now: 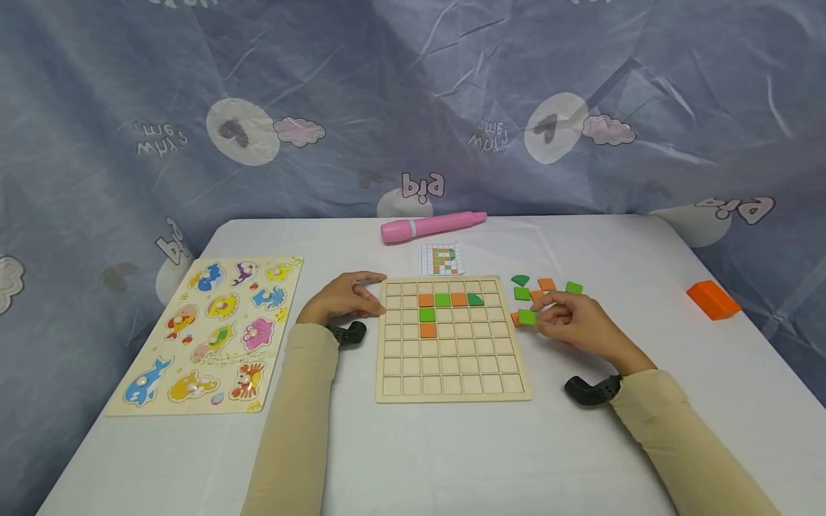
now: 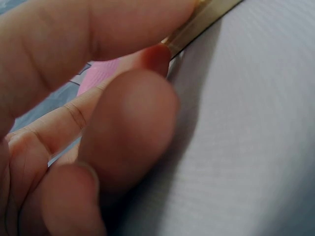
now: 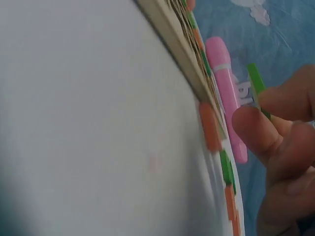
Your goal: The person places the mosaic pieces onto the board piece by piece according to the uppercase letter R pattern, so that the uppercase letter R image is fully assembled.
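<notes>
My right hand (image 1: 577, 326) pinches a green square tile (image 1: 527, 317) between thumb and fingertips, just right of the wooden grid board (image 1: 452, 387). In the right wrist view that green tile (image 3: 255, 78) stands edge-on, above the table. My left hand (image 1: 345, 299) is at the board's left side, its fingertips touching the edge near the upper corner. The left wrist view shows these fingertips close up against the board's edge (image 2: 204, 22). Orange, green and dark green pieces lie in the grid: a row with an orange tile (image 1: 426, 300) at its left end, and two tiles below that.
Several loose orange and green pieces (image 1: 546, 284) lie right of the board. Behind it are a small pattern card (image 1: 442, 259) and a pink marker (image 1: 432, 227). An animal puzzle board (image 1: 193, 337) lies left; an orange block (image 1: 713, 299) sits far right.
</notes>
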{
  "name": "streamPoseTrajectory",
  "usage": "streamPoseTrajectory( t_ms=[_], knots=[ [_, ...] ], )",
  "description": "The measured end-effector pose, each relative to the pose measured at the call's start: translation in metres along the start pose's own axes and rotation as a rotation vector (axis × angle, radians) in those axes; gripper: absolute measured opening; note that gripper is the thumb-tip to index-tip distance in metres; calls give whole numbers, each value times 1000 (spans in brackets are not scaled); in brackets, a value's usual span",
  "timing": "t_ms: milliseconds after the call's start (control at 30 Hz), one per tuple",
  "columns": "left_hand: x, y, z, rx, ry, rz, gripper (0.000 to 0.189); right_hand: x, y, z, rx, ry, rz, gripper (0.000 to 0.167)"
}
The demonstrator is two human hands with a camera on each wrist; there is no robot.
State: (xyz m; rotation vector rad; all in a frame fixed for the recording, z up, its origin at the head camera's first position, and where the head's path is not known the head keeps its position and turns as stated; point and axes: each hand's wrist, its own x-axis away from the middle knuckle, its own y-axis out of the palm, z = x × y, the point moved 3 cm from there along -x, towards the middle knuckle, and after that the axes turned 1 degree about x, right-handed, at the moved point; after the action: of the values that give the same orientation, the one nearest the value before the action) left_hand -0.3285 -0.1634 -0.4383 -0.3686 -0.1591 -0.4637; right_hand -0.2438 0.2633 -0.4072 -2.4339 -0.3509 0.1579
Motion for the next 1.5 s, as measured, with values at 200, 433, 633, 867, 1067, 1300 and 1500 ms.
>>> streamPoseTrajectory(
  t_ms=[200,433,633,867,1067,1300,1500],
  knots=[
    [0,1,1,0,-16,10,78,-12,15,-15,-80,-9,-57,30],
    [-1,2,0,24,-16,-1,78,-26,34,-26,-122,-8,-129,29],
    [0,2,1,27,-19,7,78,-35,49,-35,-112,-2,-165,28],
    [1,2,1,9,-16,6,78,-43,62,-48,-84,-13,-200,25],
    [2,2,3,-2,-30,20,78,-49,70,-57,-47,-12,-218,24],
    [2,2,3,18,-56,35,79,-54,78,-62,-13,-11,-258,22],
    [2,1,2,38,-51,30,79,-57,83,-66,5,-26,-288,18]
  ],
)
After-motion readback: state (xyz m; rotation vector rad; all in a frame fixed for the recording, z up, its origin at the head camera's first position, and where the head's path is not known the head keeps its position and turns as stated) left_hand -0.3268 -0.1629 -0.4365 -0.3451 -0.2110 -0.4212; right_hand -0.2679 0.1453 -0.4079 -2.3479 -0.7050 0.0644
